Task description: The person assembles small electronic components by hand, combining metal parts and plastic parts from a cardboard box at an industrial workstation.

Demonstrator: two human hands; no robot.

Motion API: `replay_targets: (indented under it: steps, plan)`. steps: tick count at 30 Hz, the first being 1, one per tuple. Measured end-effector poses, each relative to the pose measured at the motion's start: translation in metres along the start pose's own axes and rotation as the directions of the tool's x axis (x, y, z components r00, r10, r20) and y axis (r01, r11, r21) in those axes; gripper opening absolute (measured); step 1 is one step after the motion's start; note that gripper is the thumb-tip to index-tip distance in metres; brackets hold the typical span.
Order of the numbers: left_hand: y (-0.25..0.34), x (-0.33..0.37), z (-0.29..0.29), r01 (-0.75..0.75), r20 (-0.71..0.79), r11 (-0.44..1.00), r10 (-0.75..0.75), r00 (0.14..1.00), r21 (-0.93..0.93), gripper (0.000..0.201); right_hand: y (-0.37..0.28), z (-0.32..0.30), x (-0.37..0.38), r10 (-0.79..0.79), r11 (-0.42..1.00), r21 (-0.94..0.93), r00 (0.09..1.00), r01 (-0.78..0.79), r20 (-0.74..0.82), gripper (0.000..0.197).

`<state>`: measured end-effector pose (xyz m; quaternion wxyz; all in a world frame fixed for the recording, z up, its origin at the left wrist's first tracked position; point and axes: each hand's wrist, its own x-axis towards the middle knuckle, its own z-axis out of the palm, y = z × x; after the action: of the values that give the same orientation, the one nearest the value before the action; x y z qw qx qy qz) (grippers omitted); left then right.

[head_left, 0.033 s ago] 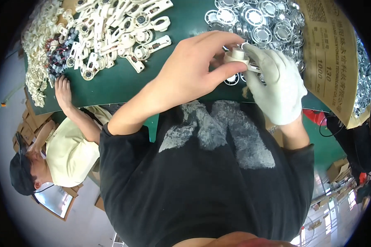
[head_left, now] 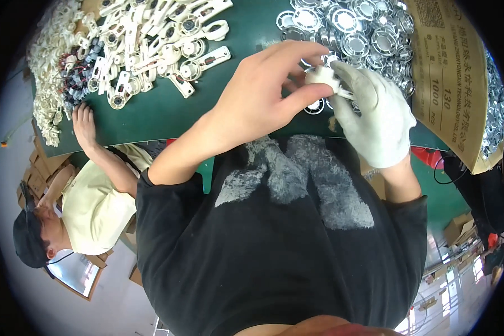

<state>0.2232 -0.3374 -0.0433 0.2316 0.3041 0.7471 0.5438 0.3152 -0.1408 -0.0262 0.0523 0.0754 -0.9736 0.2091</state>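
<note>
My bare left hand (head_left: 260,95) and my right hand (head_left: 378,123), in a white glove, meet above the green table. Between them is a small white plastic part with a round body (head_left: 321,79) and a narrow arm reaching toward the glove. The left thumb and fingers pinch the round body. The gloved fingers close on its other end and hide part of it. Right behind my hands lies a heap of shiny round metal pieces with ring-shaped faces (head_left: 355,43). Farther left, a pile of similar white plastic parts (head_left: 165,53) is spread out.
At the far left are more small white parts (head_left: 47,84) and dark wired pieces (head_left: 78,81). A brown printed sack (head_left: 445,84) with metal pieces stands right. A person in a cap (head_left: 31,229) sits at left, one hand (head_left: 84,126) by the table (head_left: 151,120).
The white part has turned and tilted slightly between my fingers. Both hands keep nearly the same place and hold.
</note>
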Motion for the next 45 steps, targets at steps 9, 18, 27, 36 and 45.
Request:
replay_targets:
  steps: [9, 18, 27, 36, 45]
  plan:
    - [-0.059, -0.043, 0.058, -0.101, -0.122, 0.745, 0.238, 0.964, 0.659, 0.068, 0.007, -0.008, -0.018, 0.58, 0.665, 0.343, 0.748, -0.664, 0.323, 0.034]
    - [-0.057, -0.041, 0.048, -0.176, -0.166, 0.929, 0.239, 0.957, 0.325, 0.045, 0.002, -0.02, -0.013, 0.508, 0.769, 0.186, 0.762, -0.611, 0.403, 0.024]
    - [-0.024, -0.01, 0.02, -0.473, -0.025, 0.856, 0.488, 0.872, 0.21, 0.03, -0.006, -0.006, -0.016, 0.4, 0.883, 0.109, 0.853, -0.457, 0.334, 0.024]
    - [-0.034, -0.004, 0.014, -0.572, -0.048, 0.81, 0.581, 0.812, 0.133, 0.035, -0.01, -0.007, -0.008, 0.317, 0.913, 0.157, 0.898, -0.376, 0.305, 0.025]
    - [-0.036, 0.005, 0.0, -0.618, 0.025, 0.784, 0.62, 0.784, -0.065, 0.041, -0.013, -0.011, -0.002, 0.299, 0.905, 0.192, 0.888, -0.38, 0.349, 0.02]
